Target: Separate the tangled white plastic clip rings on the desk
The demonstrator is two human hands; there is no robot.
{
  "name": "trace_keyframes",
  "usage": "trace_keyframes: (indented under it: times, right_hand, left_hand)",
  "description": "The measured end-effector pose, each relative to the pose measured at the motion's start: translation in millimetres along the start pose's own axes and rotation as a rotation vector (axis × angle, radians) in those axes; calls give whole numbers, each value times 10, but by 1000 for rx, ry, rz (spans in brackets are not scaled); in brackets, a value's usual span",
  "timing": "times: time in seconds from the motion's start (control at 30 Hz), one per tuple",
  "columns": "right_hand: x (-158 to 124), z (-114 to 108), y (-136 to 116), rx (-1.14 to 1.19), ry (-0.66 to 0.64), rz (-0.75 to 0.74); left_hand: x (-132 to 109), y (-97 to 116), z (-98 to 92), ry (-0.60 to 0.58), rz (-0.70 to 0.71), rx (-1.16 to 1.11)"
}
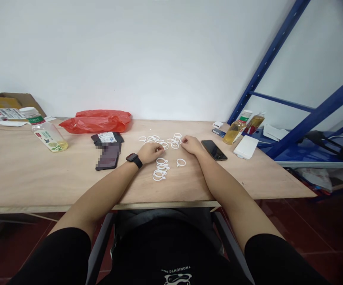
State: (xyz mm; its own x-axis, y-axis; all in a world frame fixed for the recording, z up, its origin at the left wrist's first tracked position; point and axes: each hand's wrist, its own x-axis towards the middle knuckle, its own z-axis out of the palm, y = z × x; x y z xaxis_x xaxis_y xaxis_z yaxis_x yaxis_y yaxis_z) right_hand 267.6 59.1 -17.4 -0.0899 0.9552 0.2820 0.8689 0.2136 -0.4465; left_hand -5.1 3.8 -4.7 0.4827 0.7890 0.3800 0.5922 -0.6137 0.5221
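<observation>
White plastic curtain rings, each with a small eyelet, lie in loose groups on the wooden table. My left hand (150, 152), with a black watch at its wrist, pinches the edge of a curtain ring (165, 146) at the near side of the back left group. Over on the right, the fingers of my right hand (192, 145) are curled together at the edge of another group of curtain rings (175, 145). Closer to me lies a row of overlapping curtain rings (158, 175), and a single curtain ring (181, 162) rests to its right.
A red plastic bag (95, 122) and a dark package (108, 156) lie left of the rings. A drink bottle (48, 134) stands further left. On the right are a phone (214, 150), a white box (246, 147), another bottle (236, 128) and a blue metal frame (266, 59).
</observation>
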Motion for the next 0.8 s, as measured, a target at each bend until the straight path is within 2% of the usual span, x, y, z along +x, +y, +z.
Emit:
trace_keyframes:
  times: [0.1, 0.17, 0.27, 0.33, 0.47, 0.8]
  right_hand:
    - [-27, -15, -87, 157, 82, -41]
    - [-71, -37, -206, 244, 115, -100]
    - [-175, -69, -457, 324, 111, -210]
    - [-246, -78, -624, 351, 72, -290]
    - [-323, -69, -799, 410, 56, -329]
    - [-324, -14, -796, 574, 17, -318]
  left_hand:
    - [3, 5, 0, 50, 32, 3]
    - [9, 5, -2, 141, 96, -3]
    - [18, 11, -13, 308, 194, 12]
    - [22, 21, -28, 373, 218, 59]
    - [26, 25, -54, 349, 204, 133]
    - [24, -16, -33, 292, 205, 142]
